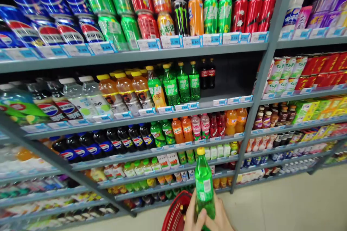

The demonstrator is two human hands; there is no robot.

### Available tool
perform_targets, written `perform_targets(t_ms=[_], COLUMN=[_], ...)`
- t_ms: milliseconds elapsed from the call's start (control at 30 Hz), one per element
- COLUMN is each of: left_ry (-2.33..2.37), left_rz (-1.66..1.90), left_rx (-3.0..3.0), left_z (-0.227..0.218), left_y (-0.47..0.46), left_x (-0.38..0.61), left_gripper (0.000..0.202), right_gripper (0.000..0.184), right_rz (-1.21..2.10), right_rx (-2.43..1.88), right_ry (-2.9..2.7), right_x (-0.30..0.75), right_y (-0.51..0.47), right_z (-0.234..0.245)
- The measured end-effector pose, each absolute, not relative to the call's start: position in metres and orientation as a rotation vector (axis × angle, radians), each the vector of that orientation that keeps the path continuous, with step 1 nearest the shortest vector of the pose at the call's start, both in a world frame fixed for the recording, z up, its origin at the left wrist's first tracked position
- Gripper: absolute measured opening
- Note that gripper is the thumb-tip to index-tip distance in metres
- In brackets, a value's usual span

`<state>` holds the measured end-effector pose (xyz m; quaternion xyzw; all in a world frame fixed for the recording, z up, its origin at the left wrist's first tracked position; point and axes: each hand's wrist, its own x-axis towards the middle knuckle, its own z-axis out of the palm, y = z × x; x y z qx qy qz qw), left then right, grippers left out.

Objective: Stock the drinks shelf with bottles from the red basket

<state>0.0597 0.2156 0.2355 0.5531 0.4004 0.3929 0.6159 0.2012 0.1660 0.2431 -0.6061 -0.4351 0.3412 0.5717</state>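
Clasping green soda bottle (204, 184) low on its body with right hand (220, 218) closed round it, lower centre of frame; likely full, heavyish, slick, best gripped mid-body.

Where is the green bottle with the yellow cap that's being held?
In the head view it is low at centre: the green bottle stands upright in the person's hand, just right of the red basket.

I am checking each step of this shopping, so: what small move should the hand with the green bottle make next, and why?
Probably lower the green bottle leftward into the red basket: the right hand grips it upright, clear of the shelves, with the basket's open rim just beside it.
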Motion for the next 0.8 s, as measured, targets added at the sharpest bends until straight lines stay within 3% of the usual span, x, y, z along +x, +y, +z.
perform_targets(t_ms=[133,333,567,800], left_ry=[0.881,0.717,0.54,0.615], left_rz=[0.893,1.099,0.845,0.903], left_rx=[1.229,1.118,0.684,0.723], left_z=[0.247,0.258,0.264,0.268], left_y=[0.214,0.21,0.203,0.201], left_x=[0.072,0.093,0.097,0.099], left_gripper=[0.092,0.061,0.059,0.062], right_gripper=[0.053,0.035,0.042,0.051], right_rz=[0.725,0.602,0.6,0.876], right_rx=[-1.218,-1.286,-1.327,-1.077], right_ry=[-1.233,-1.113,-0.988,-0.96], right_x=[0.217,0.221,0.222,0.225], right_y=[0.178,0.184,0.189,0.194], right_z=[0.274,0.298,0.293,0.294])
